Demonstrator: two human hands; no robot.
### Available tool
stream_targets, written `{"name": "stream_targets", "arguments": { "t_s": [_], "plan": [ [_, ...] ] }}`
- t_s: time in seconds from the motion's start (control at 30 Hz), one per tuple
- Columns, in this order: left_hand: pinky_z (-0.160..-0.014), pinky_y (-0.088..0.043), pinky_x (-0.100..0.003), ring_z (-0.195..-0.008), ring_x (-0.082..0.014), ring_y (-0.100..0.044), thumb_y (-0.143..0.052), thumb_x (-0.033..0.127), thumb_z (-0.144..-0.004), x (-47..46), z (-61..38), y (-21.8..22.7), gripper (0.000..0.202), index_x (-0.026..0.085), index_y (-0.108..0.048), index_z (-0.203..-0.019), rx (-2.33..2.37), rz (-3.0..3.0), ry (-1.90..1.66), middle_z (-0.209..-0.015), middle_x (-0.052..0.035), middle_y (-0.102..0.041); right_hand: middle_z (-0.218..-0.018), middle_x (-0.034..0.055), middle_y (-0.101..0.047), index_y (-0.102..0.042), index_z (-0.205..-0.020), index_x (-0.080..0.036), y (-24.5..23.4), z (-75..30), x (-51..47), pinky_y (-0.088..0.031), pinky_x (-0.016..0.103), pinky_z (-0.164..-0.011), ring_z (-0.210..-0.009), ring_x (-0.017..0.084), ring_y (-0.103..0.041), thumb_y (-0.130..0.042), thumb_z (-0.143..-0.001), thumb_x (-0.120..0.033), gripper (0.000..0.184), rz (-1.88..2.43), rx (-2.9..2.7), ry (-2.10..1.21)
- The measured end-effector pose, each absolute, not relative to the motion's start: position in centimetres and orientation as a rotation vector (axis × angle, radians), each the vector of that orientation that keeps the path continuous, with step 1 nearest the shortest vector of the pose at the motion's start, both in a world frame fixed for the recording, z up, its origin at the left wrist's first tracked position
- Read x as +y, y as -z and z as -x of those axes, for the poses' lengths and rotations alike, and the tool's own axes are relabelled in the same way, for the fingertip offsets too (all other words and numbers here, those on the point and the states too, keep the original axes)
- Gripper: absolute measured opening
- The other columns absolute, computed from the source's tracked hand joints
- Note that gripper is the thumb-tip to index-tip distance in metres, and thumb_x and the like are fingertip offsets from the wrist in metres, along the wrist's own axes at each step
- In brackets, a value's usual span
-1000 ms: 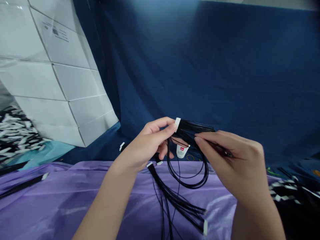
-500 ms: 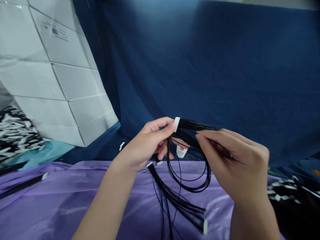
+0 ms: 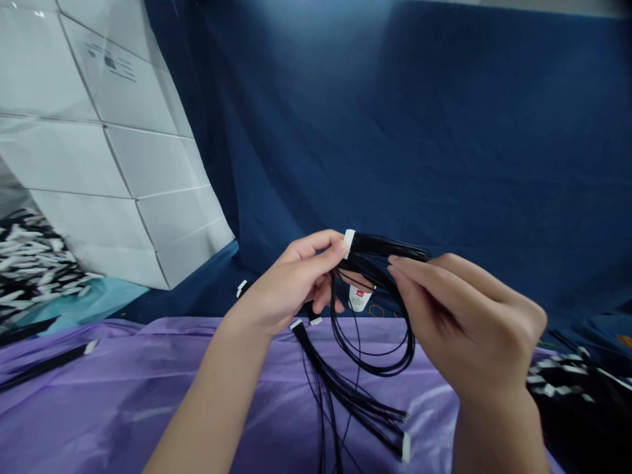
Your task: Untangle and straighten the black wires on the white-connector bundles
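My left hand (image 3: pixel 301 276) pinches the white connector (image 3: pixel 349 243) of a black wire harness (image 3: pixel 390 245) between thumb and forefinger. The harness wires run rightward from the connector, and a loop of them hangs below between my hands. My right hand (image 3: pixel 469 316) is closed in a pinch beside these wires, thumb and forefinger together; whatever lies between its fingertips is hidden. Another black wire harness (image 3: pixel 340 388) with white connector ends lies below on the purple cloth (image 3: pixel 187 395).
White boxes (image 3: pixel 99 158) are stacked at the left, near a pile of black and white harnesses (image 3: pixel 34 257). More harnesses (image 3: pixel 567 375) lie at the right. A small white container with a red label (image 3: pixel 359 299) stands behind my hands. A dark blue curtain (image 3: pixel 419 131) hangs at the back.
My right hand has shifted slightly to the right and turned a little, its fingertips staying by the wires. My left hand and the connector are almost still.
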State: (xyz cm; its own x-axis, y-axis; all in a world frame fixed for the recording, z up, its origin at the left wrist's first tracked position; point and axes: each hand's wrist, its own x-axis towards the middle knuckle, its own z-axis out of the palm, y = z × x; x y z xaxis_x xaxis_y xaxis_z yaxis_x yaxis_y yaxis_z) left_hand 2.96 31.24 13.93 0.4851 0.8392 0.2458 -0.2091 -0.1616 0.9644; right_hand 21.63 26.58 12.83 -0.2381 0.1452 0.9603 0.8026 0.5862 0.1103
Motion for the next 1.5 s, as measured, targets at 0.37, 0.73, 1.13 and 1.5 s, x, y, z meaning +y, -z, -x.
{"name": "stream_targets", "arguments": {
  "t_s": [0.37, 0.73, 1.13, 1.5],
  "plan": [
    [-0.036, -0.035, -0.010, -0.042, -0.0040, -0.054, -0.058, 0.037, -0.096, 31.3, -2.9, -14.0, 0.023, 0.017, -0.056, -0.086, 0.574, -1.443, -1.016, -0.079, -0.0036, -0.073, -0.065, 0.0027, -0.068, -0.073, -0.086, -0.011, -12.8, -21.5, 26.7, -0.044, 0.024, -0.055, -0.054, 0.008, -0.060, -0.070, -0.083, 0.002, 0.014, 0.753, -1.740, 0.832],
    [-0.035, -0.032, -0.010, -0.044, -0.0045, -0.055, -0.060, 0.037, -0.095, 31.4, -3.1, -14.0, 0.022, 0.018, -0.058, -0.083, 0.611, -1.462, -1.080, -0.069, 0.0015, -0.068, -0.064, -0.0036, -0.056, -0.067, -0.078, -0.016, -12.7, -20.5, 26.8, -0.038, 0.020, -0.052, -0.055, 0.005, -0.047, -0.064, -0.087, -0.007, 0.012, 0.926, -1.711, 0.362],
    [-0.038, -0.035, -0.008, -0.044, -0.0017, -0.049, -0.060, 0.046, -0.095, 31.2, -3.5, -14.0, 0.026, 0.020, -0.061, -0.093, 0.685, -1.554, -1.129, -0.070, 0.0028, -0.068, -0.068, -0.0027, -0.056, -0.071, -0.086, -0.014, -12.6, -20.5, 27.0, -0.037, 0.020, -0.052, -0.055, 0.004, -0.047, -0.063, -0.090, -0.007, 0.011, 0.918, -1.759, 0.281],
    [-0.034, -0.029, -0.009, -0.043, -0.0039, -0.054, -0.062, 0.043, -0.094, 31.4, -3.6, -14.0, 0.026, 0.019, -0.057, -0.086, 0.641, -1.477, -1.108, -0.069, 0.0005, -0.070, -0.066, -0.0031, -0.056, -0.071, -0.084, -0.015, -12.8, -20.4, 26.7, -0.036, 0.020, -0.050, -0.053, 0.005, -0.046, -0.064, -0.089, -0.007, 0.011, 0.900, -1.747, 0.275]
  ]
}}
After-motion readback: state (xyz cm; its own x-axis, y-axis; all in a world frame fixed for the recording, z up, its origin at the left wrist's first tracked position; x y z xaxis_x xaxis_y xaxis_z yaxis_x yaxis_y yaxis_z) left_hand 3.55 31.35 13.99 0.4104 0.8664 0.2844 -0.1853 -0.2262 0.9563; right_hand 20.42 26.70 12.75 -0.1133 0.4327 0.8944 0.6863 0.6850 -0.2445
